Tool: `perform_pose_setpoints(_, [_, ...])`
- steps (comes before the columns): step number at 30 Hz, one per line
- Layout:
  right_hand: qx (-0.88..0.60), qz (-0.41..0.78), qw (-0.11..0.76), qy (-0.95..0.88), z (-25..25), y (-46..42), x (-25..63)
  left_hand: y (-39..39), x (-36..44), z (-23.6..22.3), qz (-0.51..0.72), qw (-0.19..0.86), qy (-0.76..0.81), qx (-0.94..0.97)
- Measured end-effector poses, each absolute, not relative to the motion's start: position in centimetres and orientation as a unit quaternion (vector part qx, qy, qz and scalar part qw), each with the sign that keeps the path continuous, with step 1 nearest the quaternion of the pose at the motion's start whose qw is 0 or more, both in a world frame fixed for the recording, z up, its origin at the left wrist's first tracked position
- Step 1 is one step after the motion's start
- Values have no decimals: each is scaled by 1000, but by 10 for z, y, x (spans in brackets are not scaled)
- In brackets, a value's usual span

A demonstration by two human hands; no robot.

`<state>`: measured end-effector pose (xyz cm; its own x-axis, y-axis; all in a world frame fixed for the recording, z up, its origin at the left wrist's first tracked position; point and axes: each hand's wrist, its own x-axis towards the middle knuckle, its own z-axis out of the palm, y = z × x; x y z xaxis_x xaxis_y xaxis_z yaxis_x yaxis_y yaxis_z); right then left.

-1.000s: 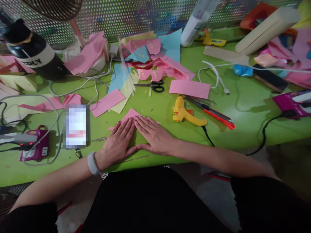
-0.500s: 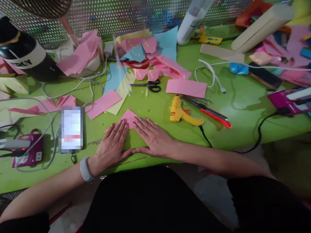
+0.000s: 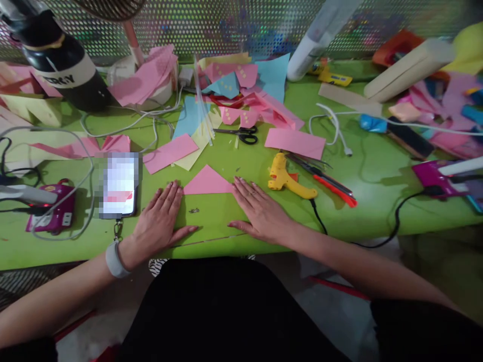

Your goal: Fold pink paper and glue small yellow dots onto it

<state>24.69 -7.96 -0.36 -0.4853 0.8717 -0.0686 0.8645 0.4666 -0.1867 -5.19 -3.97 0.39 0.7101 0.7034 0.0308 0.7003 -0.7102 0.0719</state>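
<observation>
A pink sheet of paper (image 3: 207,182), folded into a low triangle, lies on the green table (image 3: 211,221) in front of me. My left hand (image 3: 162,211) rests flat by its left corner, thumb stretched out to the side. At the right corner, my right hand (image 3: 258,206) also lies flat, its fingertips on or just at the paper's tip. Both hands hold nothing. To the right of my right hand lies a yellow glue gun (image 3: 285,178). A phone (image 3: 123,183) with a blurred screen is left of my left hand.
Behind the triangle lie black-handled scissors (image 3: 247,134), pink strips (image 3: 171,153) and a pile of cut paper (image 3: 226,83). A utility knife (image 3: 332,186) is beside the glue gun. Cables run to purple power strips (image 3: 56,206) at both sides. A black bottle (image 3: 71,70) stands back left.
My hands have slid apart, left and right, along the bottom edge of the folded paper, uncovering the whole triangle. The view has shifted slightly.
</observation>
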Motion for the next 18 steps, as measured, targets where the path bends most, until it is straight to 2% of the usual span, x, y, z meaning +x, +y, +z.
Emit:
perform_pose_setpoints(4, [-526,69,-1,-847,13,-85,256,-40,-51,1,39,35,380,924])
perform_pose_setpoints(8, [-575,57,26,-816,55,-63,238,-40,-51,1,42,41,380,923])
perform_pose_setpoints(10, [-598,139,4,-789,70,-38,220,-41,-51,1,44,40,383,922])
perform_pose_setpoints(14, [-554,450,-53,-698,67,18,188,-41,-52,0,51,41,382,922])
perform_pose_setpoints(18, [-530,555,-100,-633,46,41,175,-41,-52,-2,53,37,381,922])
